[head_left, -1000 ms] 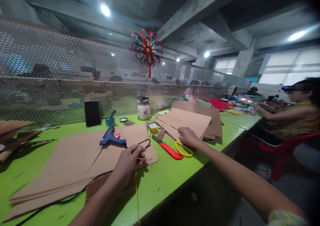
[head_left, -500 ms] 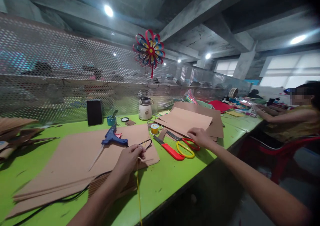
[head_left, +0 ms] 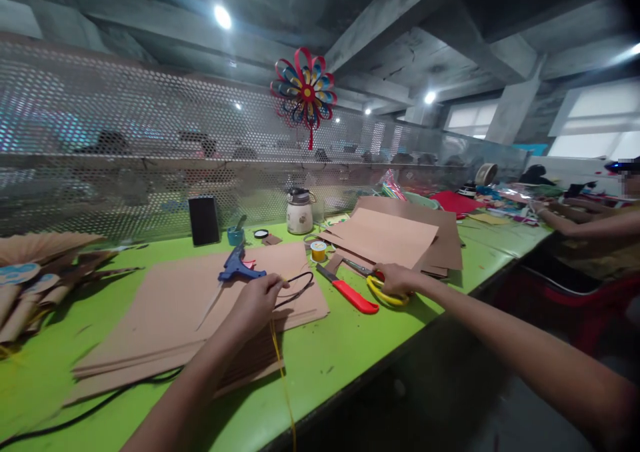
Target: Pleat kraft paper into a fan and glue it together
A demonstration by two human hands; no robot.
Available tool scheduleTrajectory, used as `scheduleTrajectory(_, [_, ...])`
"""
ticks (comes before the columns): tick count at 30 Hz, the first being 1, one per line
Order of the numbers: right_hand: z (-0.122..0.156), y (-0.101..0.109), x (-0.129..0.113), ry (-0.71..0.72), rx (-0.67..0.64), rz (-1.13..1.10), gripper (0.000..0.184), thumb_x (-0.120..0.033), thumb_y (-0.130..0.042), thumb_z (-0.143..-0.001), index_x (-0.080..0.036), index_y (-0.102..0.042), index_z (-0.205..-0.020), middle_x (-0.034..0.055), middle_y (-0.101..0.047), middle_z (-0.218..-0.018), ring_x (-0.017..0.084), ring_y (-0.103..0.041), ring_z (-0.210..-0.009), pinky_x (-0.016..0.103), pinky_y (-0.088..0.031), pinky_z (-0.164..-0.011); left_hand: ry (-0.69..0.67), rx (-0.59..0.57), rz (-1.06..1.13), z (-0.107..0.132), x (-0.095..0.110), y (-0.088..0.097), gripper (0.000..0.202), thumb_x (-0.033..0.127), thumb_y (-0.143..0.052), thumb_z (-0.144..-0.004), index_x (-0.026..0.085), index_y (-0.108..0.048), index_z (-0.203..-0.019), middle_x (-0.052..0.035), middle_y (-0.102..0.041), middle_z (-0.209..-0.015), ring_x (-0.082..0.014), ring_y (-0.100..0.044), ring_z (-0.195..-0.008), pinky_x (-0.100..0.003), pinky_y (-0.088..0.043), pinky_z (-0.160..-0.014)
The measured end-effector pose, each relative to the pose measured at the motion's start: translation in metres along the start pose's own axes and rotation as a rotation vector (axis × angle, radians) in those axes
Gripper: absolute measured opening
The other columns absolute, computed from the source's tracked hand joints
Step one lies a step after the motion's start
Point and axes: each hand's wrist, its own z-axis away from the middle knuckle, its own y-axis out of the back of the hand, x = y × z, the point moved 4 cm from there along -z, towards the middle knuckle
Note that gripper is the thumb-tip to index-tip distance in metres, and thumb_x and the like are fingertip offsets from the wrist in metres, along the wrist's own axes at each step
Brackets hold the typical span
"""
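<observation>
My left hand (head_left: 260,297) is closed on a thin yellow string (head_left: 281,365), which hangs down past the table's front edge. Below that hand lies a pleated piece of brown paper (head_left: 250,365), partly hidden by my forearm. My right hand (head_left: 397,280) has its fingers curled round the handles of a pair of scissors (head_left: 383,297), one handle yellow and one red; the fingers cover much of the red one. Left of the scissors lies a knife (head_left: 354,297) with a red handle. A blue glue gun (head_left: 235,269) rests on brown paper sheets (head_left: 165,299) just beyond my left hand.
A spool of yellow string (head_left: 318,252), a blue jar (head_left: 235,236), a dark tablet (head_left: 204,221) and a thermos (head_left: 299,213) stand along the back. More brown sheets (head_left: 395,235) lie to the right. Paper fans (head_left: 45,265) are at far left. A co-worker's arm (head_left: 575,225) reaches in from the right.
My right hand has come down onto the scissors and closed round their handles, which have shifted slightly. My left hand stays on the string. The view has turned slightly left.
</observation>
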Motion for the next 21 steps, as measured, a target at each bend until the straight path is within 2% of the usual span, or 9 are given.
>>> scheduleTrajectory(3, [0.005,0.016,0.001,-0.004,0.013,-0.055,0.039,-0.014,-0.062,-0.062,-0.012,-0.064,-0.101,0.0135,-0.065,-0.098,0.025,-0.060,-0.086,0.028,-0.044,-0.067,0.008,0.026,-0.007,-0.002,-0.004,0.007,0.019,0.030,-0.053,-0.071,0.020,-0.068,-0.066,-0.0001,-0.054,-0.047,-0.0177,-0.045,-0.049,-0.025,-0.029,-0.051])
scheduleTrajectory(7, [0.037,0.041,0.001,0.045,-0.010,-0.200,0.038,-0.011,-0.052,-0.069,-0.015,-0.059,-0.107,0.0072,-0.065,-0.087,0.018,-0.062,-0.072,0.025,-0.047,-0.061,0.034,0.032,0.020,-0.008,-0.016,0.018,0.019,0.034,-0.054,-0.072,0.020,-0.066,-0.066,0.0003,-0.054,-0.050,-0.0169,-0.045,-0.049,-0.026,-0.031,-0.052])
scheduleTrajectory(11, [0.083,0.051,-0.022,0.197,-0.200,-0.651,0.035,-0.019,-0.056,-0.071,-0.015,-0.055,-0.106,0.0060,-0.063,-0.087,0.018,-0.062,-0.079,0.027,-0.051,-0.067,0.055,0.039,0.099,-0.014,-0.022,0.027,0.020,0.036,-0.057,-0.069,0.019,-0.066,-0.065,-0.0038,-0.061,-0.065,-0.0189,-0.051,-0.063,-0.026,-0.036,-0.056])
scheduleTrajectory(14, [0.106,0.046,-0.055,0.285,-0.359,-0.807,0.024,-0.032,-0.055,-0.081,-0.013,-0.058,-0.096,0.0076,-0.063,-0.086,0.018,-0.062,-0.079,0.029,-0.051,-0.071,0.085,0.054,0.173,-0.013,-0.018,0.029,0.020,0.037,-0.061,-0.065,0.018,-0.067,-0.065,-0.0071,-0.065,-0.078,-0.0216,-0.054,-0.075,-0.026,-0.037,-0.058])
scheduleTrajectory(16, [0.109,0.039,-0.080,0.340,-0.439,-0.812,0.029,-0.039,-0.053,-0.085,-0.012,-0.059,-0.090,0.0072,-0.063,-0.084,0.015,-0.062,-0.075,0.029,-0.050,-0.072,0.131,0.055,0.264,-0.010,-0.015,0.029,0.021,0.037,-0.063,-0.064,0.017,-0.066,-0.064,-0.0083,-0.066,-0.085,-0.0215,-0.055,-0.080,-0.026,-0.038,-0.060])
scheduleTrajectory(18, [0.103,0.029,-0.101,0.371,-0.476,-0.833,0.034,-0.046,-0.051,-0.086,-0.013,-0.058,-0.091,0.0052,-0.063,-0.080,0.014,-0.061,-0.070,0.027,-0.049,-0.066,0.182,0.051,0.353,-0.007,-0.014,0.029,0.019,0.035,-0.065,-0.063,0.016,-0.066,-0.063,-0.0074,-0.066,-0.082,-0.0193,-0.055,-0.078,-0.025,-0.038,-0.062])
scheduleTrajectory(21, [0.082,0.012,-0.126,0.311,-0.556,-0.902,0.043,-0.057,-0.047,-0.084,-0.015,-0.055,-0.090,0.0025,-0.061,-0.069,0.013,-0.059,-0.057,0.025,-0.047,-0.054,0.225,-0.007,0.467,-0.003,-0.013,0.026,0.018,0.032,-0.066,-0.064,0.014,-0.064,-0.065,-0.0033,-0.061,-0.068,-0.0132,-0.050,-0.063,-0.022,-0.034,-0.056])
